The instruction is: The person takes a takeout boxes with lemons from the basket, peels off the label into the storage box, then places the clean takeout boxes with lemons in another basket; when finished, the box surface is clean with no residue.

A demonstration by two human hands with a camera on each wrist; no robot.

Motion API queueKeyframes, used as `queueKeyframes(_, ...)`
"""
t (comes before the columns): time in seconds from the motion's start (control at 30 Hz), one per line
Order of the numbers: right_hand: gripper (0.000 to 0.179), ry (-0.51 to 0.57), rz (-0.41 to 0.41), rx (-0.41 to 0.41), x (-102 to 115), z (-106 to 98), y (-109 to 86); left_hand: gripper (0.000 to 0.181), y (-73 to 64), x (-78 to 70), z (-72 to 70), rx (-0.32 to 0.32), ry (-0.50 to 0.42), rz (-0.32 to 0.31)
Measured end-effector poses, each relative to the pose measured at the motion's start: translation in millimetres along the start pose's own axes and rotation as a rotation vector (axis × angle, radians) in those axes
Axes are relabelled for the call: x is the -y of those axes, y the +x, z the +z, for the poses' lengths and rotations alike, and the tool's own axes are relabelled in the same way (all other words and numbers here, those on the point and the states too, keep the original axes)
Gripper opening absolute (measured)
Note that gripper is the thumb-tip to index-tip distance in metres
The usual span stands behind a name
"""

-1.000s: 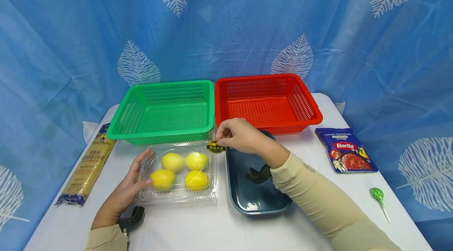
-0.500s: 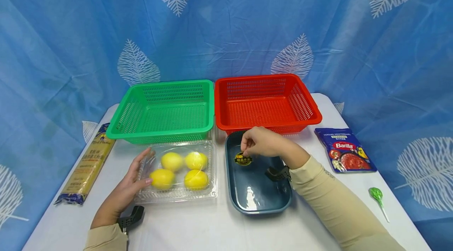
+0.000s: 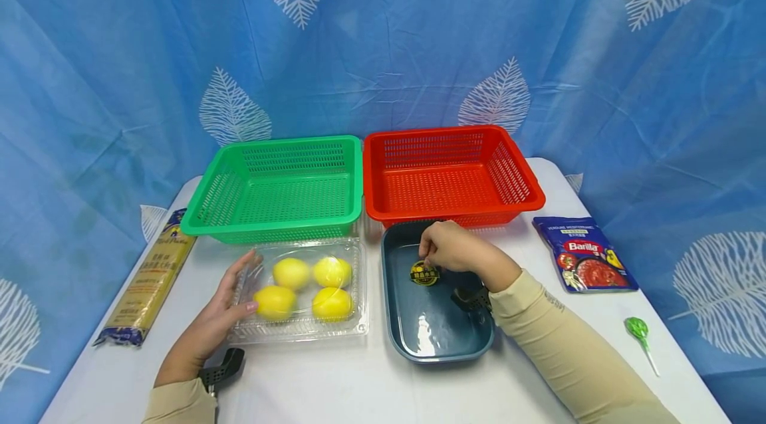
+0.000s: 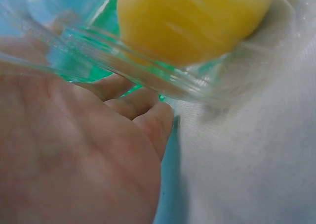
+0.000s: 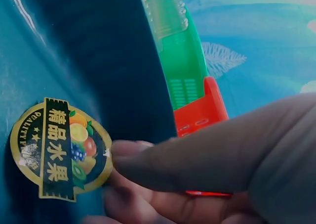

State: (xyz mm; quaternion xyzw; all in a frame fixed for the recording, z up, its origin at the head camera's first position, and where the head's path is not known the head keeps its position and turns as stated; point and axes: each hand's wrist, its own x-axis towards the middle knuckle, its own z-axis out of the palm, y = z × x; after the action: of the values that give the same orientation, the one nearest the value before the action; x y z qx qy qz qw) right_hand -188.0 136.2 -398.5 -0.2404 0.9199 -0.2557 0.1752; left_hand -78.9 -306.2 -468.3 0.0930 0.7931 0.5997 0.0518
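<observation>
In the head view, my right hand [image 3: 453,248] is inside the dark blue rectangular dish [image 3: 413,327]. Its thumb and fingertips pinch the edge of a round black-and-gold fruit sticker [image 5: 61,150], which shows fruit pictures and Chinese lettering in the right wrist view. The sticker is low over the dish; whether it touches the bottom I cannot tell. My left hand [image 3: 215,318] holds the left side of a clear plastic clamshell box [image 3: 299,329], thumb at the front and fingers farther back. Several yellow lemons [image 3: 332,304] lie inside the box, one seen close up in the left wrist view.
A green basket [image 3: 272,228] and a red basket [image 3: 455,218] stand side by side behind the box and dish. A spaghetti packet [image 3: 149,278] lies at the left. At the right are a blue Barilla pouch [image 3: 585,254] and a green lollipop [image 3: 638,328].
My right hand has carried the sticker from the box's upper right corner rightward over the dish, then slightly farther right. The left hand and the box have stayed in place.
</observation>
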Motion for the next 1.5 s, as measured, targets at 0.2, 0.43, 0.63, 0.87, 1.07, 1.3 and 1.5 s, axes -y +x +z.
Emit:
queueKeyframes(0.2, 0.007, -0.011, -0.009, -0.086, -4, 3, -0.9, 0.089, 0.2, -1.3, -0.5, 0.000, -0.004, -0.002)
queueKeyframes(0.43, 0.006, 0.085, 0.011, -0.158, -10, 2, -9.8, 0.089, -0.3, -1.3, -0.6, 0.000, -0.002, -0.002)
queueKeyframes(0.63, 0.004, 0.188, 0.034, -0.274, -13, 2, -16.8, 0.088, -0.2, -1.9, -1.8, 0.006, -0.003, 0.006)
queueKeyframes(0.87, 0.010, 0.347, 0.063, -0.405, -21, 6, -21.7, 0.089, -1.0, -1.6, -1.4, 0.003, -0.006, -0.003)
queueKeyframes(1.07, 0.016, 0.500, 0.072, -0.487, -28, 5, -25.6, 0.089, -0.2, -2.8, -1.0, 0.008, -0.016, 0.012)
queueKeyframes(1.3, 0.031, 0.782, 0.094, -0.519, -44, -6, -33.8, 0.090, 0.1, -3.5, 0.0, 0.008, -0.012, 0.005)
queueKeyframes(1.5, 0.031, 1.041, 0.088, -0.522, -63, -7, -39.9, 0.089, -1.1, -3.5, -0.7, 0.009, 0.001, -0.022)
